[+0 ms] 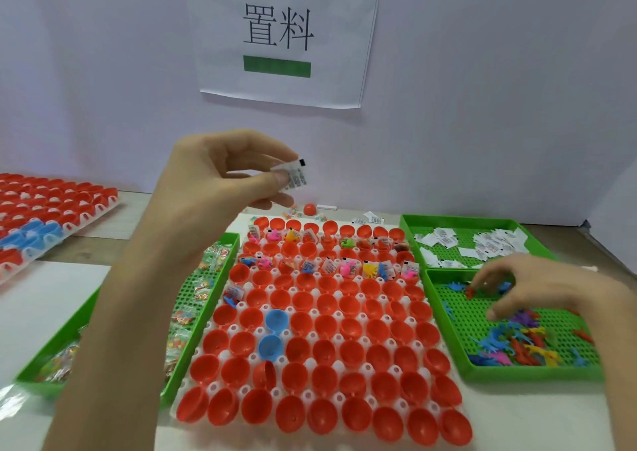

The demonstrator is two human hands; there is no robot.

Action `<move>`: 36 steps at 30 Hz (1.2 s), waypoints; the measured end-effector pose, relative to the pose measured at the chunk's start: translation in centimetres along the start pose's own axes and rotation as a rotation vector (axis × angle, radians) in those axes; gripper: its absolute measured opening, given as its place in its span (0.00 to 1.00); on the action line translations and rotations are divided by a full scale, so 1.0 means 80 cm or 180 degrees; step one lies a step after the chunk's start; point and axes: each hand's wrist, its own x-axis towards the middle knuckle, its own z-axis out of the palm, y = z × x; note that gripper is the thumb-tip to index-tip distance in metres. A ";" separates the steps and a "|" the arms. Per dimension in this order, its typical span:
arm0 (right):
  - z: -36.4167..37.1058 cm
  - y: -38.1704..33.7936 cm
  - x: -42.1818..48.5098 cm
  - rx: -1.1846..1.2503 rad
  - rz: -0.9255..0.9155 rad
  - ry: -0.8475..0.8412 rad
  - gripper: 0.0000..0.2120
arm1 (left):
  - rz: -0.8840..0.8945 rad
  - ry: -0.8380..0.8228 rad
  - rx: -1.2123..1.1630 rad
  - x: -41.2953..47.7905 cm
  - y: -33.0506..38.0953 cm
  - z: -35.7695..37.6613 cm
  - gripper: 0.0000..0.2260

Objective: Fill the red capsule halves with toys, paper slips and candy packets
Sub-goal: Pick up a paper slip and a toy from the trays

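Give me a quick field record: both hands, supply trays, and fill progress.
Left hand: raised over far rows, pinching paper slips
Right hand: in toy tray, fingertips at a red toy; grip unclear
Candy packets: green tray left of capsule halves
Slip tray: far right, stocked
Progress: far rows hold toys and slips; near rows empty; two blue halves among red

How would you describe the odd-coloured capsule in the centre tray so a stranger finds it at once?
Start at the white tray packed with red capsule halves, straight in front of the person. Look left of its middle, in the third column from the left edge. There sit two joined blue halves, the only blue in this tray of red.
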 end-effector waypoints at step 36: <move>-0.002 -0.156 -0.096 0.2405 -0.3162 0.1396 0.05 | -0.0005 -0.0916 0.0205 -0.007 0.002 0.064 0.08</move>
